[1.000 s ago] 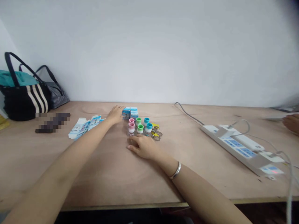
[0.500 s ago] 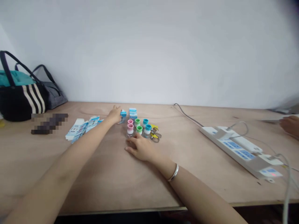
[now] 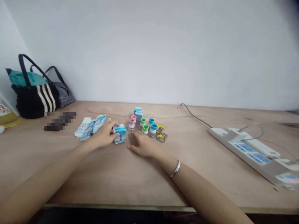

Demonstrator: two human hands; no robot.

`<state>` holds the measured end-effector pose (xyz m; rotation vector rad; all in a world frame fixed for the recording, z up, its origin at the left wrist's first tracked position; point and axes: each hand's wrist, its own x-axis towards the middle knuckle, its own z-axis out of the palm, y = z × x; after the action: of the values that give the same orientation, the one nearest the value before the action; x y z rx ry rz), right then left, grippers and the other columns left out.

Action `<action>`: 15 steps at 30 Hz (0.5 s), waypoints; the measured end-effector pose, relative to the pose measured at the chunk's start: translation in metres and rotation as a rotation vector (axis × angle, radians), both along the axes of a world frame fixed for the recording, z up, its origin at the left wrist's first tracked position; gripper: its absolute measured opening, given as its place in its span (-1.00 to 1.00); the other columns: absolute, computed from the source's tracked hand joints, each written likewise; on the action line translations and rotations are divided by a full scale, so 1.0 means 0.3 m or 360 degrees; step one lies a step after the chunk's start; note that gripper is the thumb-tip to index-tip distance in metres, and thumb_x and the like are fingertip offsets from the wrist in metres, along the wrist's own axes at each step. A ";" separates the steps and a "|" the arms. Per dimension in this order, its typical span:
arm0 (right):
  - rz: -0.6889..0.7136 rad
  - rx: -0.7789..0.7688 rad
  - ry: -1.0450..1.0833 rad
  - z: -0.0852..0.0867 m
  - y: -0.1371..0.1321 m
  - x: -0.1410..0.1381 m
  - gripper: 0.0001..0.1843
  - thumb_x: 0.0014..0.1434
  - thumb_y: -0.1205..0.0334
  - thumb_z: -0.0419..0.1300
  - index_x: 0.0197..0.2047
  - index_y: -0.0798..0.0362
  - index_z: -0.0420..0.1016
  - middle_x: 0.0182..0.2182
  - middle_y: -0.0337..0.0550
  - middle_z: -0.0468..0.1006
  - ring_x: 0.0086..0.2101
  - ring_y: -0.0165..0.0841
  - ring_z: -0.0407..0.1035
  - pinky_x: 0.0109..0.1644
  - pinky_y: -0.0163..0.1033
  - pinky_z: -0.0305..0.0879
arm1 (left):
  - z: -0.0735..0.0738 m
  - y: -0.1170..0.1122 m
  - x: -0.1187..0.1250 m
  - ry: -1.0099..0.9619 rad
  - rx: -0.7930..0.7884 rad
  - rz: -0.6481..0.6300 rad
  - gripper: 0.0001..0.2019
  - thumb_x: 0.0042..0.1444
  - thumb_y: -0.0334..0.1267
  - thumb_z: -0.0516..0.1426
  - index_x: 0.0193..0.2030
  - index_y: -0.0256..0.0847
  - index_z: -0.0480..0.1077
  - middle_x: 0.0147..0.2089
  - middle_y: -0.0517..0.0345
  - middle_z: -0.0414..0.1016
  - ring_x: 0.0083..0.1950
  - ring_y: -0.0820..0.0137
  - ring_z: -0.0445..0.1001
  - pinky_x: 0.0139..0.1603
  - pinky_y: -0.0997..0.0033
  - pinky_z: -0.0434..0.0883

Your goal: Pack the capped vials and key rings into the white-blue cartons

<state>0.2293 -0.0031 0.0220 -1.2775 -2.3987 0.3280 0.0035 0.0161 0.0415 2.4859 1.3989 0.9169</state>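
My left hand (image 3: pixel 106 135) has its thumb and fingers closed round a small blue-and-white carton (image 3: pixel 120 134), which sits low over the tabletop. To the right of that carton lies my right hand (image 3: pixel 144 144), fingers apart and nothing visible in it. Just beyond the right fingertips stand several small clear bottles with pink (image 3: pixel 131 122), green (image 3: pixel 145 128) and blue (image 3: pixel 153 127) tops. Two similar cartons (image 3: pixel 138 116) stand behind the bottles. Flat, unfolded cartons (image 3: pixel 94 126) lie in a pile left of my left hand.
Metal rings with yellow tabs (image 3: pixel 161 136) lie right of the bottles. A white power strip (image 3: pixel 247 152) with cables stretches across the right side. At the left are a blurred dark object (image 3: pixel 60 121), a striped black bag (image 3: pixel 37 99) and a container of yellow liquid (image 3: pixel 8 115).
My left hand has come back from the far side of the table, bringing a carton toward me beside my right hand. The view has swung slightly left; the other person's hand at right is out of view.
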 end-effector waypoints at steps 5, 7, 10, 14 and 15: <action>0.0289 0.0010 0.0548 -0.005 0.012 0.007 -0.18 0.02 -0.08 0.26 0.25 0.07 0.08 0.07 0.10 0.31 -0.12 -0.23 0.36 -0.14 -0.13 0.36 | -0.042 -0.055 0.061 -0.0303 -0.0034 -0.0310 -0.71 0.02 -0.34 0.16 -0.07 -0.13 0.31 -0.06 0.09 0.35 -0.02 0.29 0.41 -0.06 0.26 0.46; 0.0338 0.0053 0.0650 0.004 0.014 0.011 -0.29 0.05 -0.05 0.25 0.19 0.08 0.18 0.01 0.06 0.37 -0.11 -0.23 0.35 -0.12 -0.14 0.35 | -0.053 -0.076 0.085 -0.0433 -0.0074 -0.0416 -0.68 0.04 -0.36 0.14 -0.02 -0.11 0.28 -0.03 0.09 0.34 0.01 0.30 0.41 -0.05 0.27 0.48; 0.0386 0.0113 0.0668 0.027 0.013 0.025 -0.49 0.08 0.00 0.24 0.05 0.06 0.37 -0.12 -0.01 0.44 -0.12 -0.24 0.35 -0.06 -0.12 0.31 | -0.076 -0.099 0.102 -0.0522 -0.0091 -0.0475 -0.61 0.04 -0.34 0.16 0.03 -0.08 0.24 0.02 0.09 0.33 0.03 0.31 0.40 -0.01 0.26 0.47; 0.0383 0.0149 0.0641 0.050 0.010 0.039 -0.56 0.08 -0.02 0.24 -0.04 0.04 0.48 -0.26 -0.09 0.45 -0.24 -0.30 0.35 -0.13 -0.17 0.29 | -0.115 -0.110 0.102 -0.0590 -0.0046 -0.0393 -0.47 -0.02 -0.31 0.23 0.09 -0.05 0.15 0.06 0.09 0.33 0.05 0.28 0.40 0.09 0.16 0.40; 0.0352 0.0135 0.0660 0.049 0.012 0.038 -0.60 0.11 -0.03 0.20 -0.08 0.06 0.51 -0.32 -0.12 0.45 -0.29 -0.32 0.35 -0.17 -0.20 0.29 | -0.124 -0.111 0.102 -0.0621 -0.0054 -0.0373 -0.43 -0.03 -0.30 0.24 0.11 -0.05 0.12 0.06 0.07 0.32 0.06 0.27 0.40 0.09 0.14 0.40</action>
<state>0.2406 0.0004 0.0367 -0.8124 -2.1675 0.4953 0.0342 -0.0171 0.0042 2.2240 0.9686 1.2263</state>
